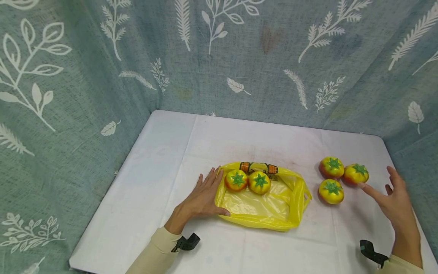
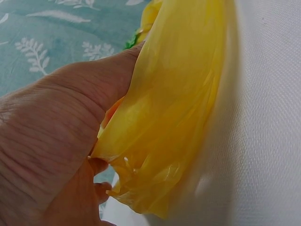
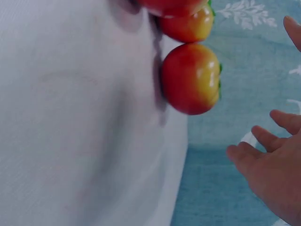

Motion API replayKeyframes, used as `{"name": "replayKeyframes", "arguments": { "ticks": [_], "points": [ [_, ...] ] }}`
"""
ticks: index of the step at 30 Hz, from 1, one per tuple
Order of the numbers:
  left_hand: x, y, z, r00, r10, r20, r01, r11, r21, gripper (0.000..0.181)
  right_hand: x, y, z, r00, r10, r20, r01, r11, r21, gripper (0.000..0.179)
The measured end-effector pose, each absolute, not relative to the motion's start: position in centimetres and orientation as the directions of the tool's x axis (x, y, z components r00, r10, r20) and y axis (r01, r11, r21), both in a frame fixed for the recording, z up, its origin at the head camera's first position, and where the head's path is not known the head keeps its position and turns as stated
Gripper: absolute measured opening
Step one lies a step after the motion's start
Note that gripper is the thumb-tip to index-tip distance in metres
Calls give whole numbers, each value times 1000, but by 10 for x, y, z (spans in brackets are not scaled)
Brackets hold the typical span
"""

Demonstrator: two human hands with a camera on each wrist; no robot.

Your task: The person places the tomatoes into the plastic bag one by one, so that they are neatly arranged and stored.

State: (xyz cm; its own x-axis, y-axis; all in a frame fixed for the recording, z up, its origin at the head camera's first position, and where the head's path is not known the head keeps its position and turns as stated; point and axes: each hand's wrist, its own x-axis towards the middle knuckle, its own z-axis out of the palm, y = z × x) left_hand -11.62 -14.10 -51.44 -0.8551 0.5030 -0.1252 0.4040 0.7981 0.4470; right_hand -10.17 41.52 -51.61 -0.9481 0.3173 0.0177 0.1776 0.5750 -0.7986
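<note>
A yellow plastic bag (image 1: 256, 222) lies spread open on the table, with two red-and-yellow tomatoes with green star-shaped tops, a left tomato (image 1: 236, 180) and a right tomato (image 1: 259, 182), inside along its far side. My left hand (image 1: 202, 198) rests against the bag's left edge, fingers spread and straight, thumb over the front rim. The left wrist view shows the thumb against the yellow plastic (image 2: 174, 94). Right of the bag sit three more tomatoes: a back one (image 1: 331, 167), a right one (image 1: 356, 174) and a front one (image 1: 330, 191). My right hand (image 1: 397, 201) hovers beside them, fingers apart and holding nothing.
A white cloth covers the table (image 1: 164, 160). Grey-green curtains (image 1: 205, 76) with white leaf prints hang behind the table and along both sides. Black straps with mounts sit on both wrists, the left mount (image 1: 189, 242) and the right mount (image 1: 369, 251).
</note>
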Motion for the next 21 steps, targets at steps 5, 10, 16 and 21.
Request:
{"name": "replayKeyframes", "arguments": {
  "ticks": [5, 10, 16, 21],
  "points": [
    [-117, -141, -515, -855, 499, -137, 398, 803, 444, 137, -100, 406, -509, -942, 329, -64, 234, 510, -828, 99],
    [-117, -140, -515, -854, 498, -148, 393, 806, 443, 137, -97, 397, -502, -937, 327, -122, 272, 466, -842, 101],
    [-117, -140, -515, -856, 497, -141, 392, 803, 449, 137, -99, 399, -510, -943, 306, -130, 267, 465, -844, 102],
    [-117, -140, -515, -856, 497, -140, 393, 803, 449, 137, -100, 402, -517, -945, 295, -143, 272, 463, -844, 102]
  ]
}}
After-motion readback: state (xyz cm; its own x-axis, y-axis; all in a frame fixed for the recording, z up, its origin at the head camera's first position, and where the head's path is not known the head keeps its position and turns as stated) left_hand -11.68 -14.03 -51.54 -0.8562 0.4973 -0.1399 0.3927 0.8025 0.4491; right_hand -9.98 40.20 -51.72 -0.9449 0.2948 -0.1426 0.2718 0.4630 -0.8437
